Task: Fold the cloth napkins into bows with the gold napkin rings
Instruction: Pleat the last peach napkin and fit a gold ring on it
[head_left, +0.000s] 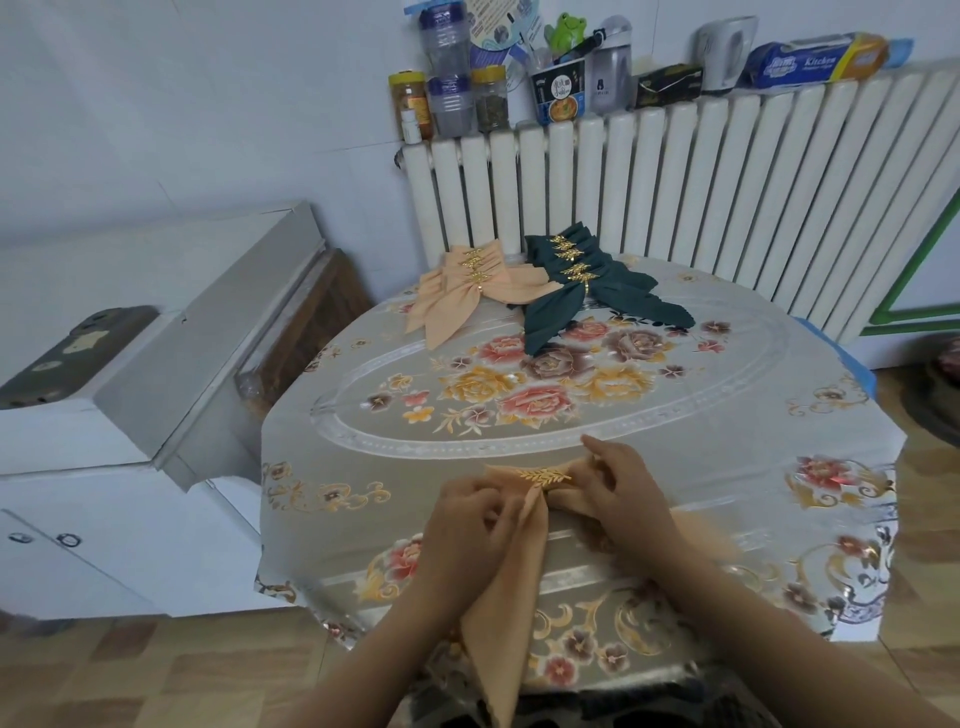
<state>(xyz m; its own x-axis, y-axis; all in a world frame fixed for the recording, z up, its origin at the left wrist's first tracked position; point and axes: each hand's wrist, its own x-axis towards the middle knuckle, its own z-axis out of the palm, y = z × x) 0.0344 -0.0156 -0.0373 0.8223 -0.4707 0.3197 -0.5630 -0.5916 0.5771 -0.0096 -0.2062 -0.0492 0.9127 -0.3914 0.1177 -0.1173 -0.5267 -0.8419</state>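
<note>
Peach napkin (511, 566) with its gold ring (545, 476) is pinched by left hand (467, 519) and right hand (621, 486).

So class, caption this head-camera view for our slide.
Both hands, left and right, shape a peach napkin at its gold ring; finished bows wait behind.

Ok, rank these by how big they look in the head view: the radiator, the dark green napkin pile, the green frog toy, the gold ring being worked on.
1. radiator
2. dark green napkin pile
3 and 4. gold ring and green frog toy look about alike; the ring is much nearer the camera, so I won't rank them.
</note>
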